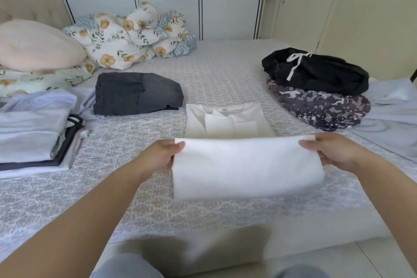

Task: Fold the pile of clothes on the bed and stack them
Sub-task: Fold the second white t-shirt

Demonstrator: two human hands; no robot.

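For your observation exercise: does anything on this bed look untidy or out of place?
Yes. The black drawstring garment lies crumpled on the camouflage-print garment at the right, both unfolded, unlike the neat stack at the left.

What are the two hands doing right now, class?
Left hand: grips the left edge of the white shirt.
Right hand: grips the shirt's right edge.
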